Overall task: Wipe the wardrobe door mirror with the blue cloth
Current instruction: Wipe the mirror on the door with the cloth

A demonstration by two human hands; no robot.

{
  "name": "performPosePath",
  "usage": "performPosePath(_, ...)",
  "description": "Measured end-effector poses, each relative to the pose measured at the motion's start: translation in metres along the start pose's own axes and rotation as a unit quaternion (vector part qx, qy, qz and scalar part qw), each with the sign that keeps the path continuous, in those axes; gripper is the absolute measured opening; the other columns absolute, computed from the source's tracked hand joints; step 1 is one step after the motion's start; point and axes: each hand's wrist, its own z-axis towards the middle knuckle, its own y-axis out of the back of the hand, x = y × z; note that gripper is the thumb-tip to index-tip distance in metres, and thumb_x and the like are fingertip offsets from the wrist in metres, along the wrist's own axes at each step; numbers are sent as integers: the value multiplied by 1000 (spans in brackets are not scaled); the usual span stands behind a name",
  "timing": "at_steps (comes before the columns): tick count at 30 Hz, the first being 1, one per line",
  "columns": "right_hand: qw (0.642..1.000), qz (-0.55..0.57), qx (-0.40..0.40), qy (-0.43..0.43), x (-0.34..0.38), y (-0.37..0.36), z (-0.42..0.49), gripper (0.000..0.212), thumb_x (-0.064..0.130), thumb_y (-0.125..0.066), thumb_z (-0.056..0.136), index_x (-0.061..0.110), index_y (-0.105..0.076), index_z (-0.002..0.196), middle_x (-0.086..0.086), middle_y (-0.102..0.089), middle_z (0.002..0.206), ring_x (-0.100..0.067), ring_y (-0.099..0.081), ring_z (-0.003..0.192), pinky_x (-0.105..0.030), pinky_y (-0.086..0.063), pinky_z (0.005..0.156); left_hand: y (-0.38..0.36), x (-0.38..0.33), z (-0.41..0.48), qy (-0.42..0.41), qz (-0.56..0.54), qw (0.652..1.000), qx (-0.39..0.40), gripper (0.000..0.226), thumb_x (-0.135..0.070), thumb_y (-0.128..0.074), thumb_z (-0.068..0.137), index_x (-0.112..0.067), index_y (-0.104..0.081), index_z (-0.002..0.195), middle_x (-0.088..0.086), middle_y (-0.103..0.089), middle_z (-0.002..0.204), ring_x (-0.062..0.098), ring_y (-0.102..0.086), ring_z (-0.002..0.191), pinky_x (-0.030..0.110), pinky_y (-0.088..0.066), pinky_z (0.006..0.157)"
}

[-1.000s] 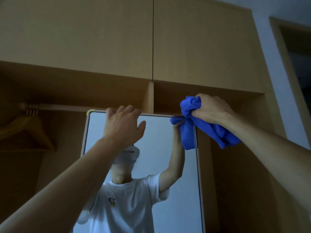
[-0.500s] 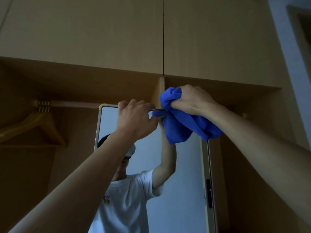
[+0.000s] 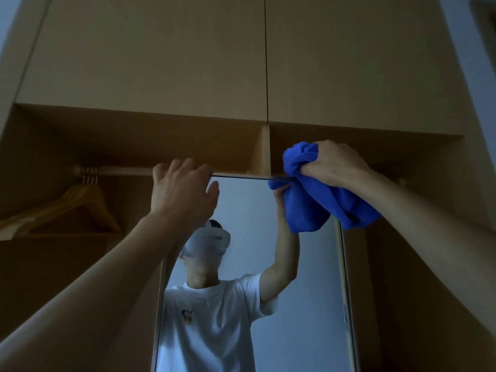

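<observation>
My right hand (image 3: pixel 338 167) clenches the blue cloth (image 3: pixel 316 200), bunched into a thick wad, against the top right corner of the mirror (image 3: pixel 295 291). Loose folds hang below my fist over the glass. My left hand (image 3: pixel 182 191) hooks its fingers over the mirror's top edge, thumb spread in front, steadying the door.

To wipe well from here, I judge I should flatten the wad so more cloth meets the glass, brace the door with the left hand, and work downward in overlapping passes.

The glass is tall and narrow in a thin frame, and reflects a person in a white T-shirt with one arm raised. Behind it the wardrobe stands open, with a hanging rail (image 3: pixel 120 171) and a wooden hanger (image 3: pixel 80 202) to the left and closed upper cabinet doors (image 3: pixel 161 63) above. The room is dim.
</observation>
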Motion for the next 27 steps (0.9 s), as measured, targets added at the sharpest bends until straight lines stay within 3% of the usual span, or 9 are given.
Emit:
performPosePath(6, 999, 1, -22, 33, 44, -18, 2, 22, 48, -62, 84, 27, -57, 84, 2, -63, 77, -17, -60, 66, -28, -37, 54, 4, 5, -6, 31, -106, 994, 6, 45, -37, -49, 101, -22, -54, 144, 7, -60, 133, 31, -50, 128, 44, -46, 93)
performPosePath(13, 993, 40, -38, 108, 118, -42, 2, 17, 38, -61, 82, 22, -58, 86, 2, -61, 72, -18, -59, 63, -28, -37, 52, 6, 17, -5, 81, -229, 970, 13, 68, -12, -56, 90, -12, -38, 155, 9, -55, 145, 28, -50, 134, 39, -41, 104)
performPosePath(15, 990, 59, -31, 127, 138, -47, 4, 17, 36, -62, 82, 20, -59, 89, 1, -62, 74, -18, -60, 64, -28, -37, 52, 6, 20, -6, 94, -274, 957, 5, 66, -6, -57, 86, -15, -45, 151, 5, -61, 137, 26, -54, 128, 32, -44, 95)
performPosePath(18, 983, 88, -20, 159, 159, -52, 4, 19, 32, -61, 81, 19, -58, 94, 0, -64, 79, -20, -62, 69, -30, -43, 57, 2, 27, -8, 103, -318, 942, -8, 48, -4, -57, 84, -18, -59, 130, -2, -66, 108, 23, -61, 105, 19, -39, 70)
performPosePath(20, 981, 96, -10, 171, 160, -51, 4, 17, 32, -62, 82, 21, -55, 93, 0, -63, 81, -22, -61, 72, -32, -42, 59, 0, 30, -10, 118, -326, 938, -3, 49, -7, -57, 86, -17, -58, 134, 2, -65, 117, 24, -59, 112, 21, -40, 75)
performPosePath(24, 985, 85, 20, 151, 134, -42, 6, 16, 37, -64, 85, 25, -56, 91, 0, -63, 81, -20, -60, 73, -31, -38, 59, -5, 33, -14, 154, -298, 941, 34, 66, -16, -59, 92, -13, -40, 155, 11, -53, 149, 29, -46, 139, 36, -38, 105)
performPosePath(27, 991, 77, 18, 105, 108, -34, 5, 19, 40, -65, 84, 23, -59, 88, -4, -66, 83, -23, -64, 74, -34, -45, 62, -9, 36, -17, 160, -303, 939, 42, 65, -19, -59, 92, -14, -41, 154, 9, -54, 149, 29, -48, 138, 38, -40, 106)
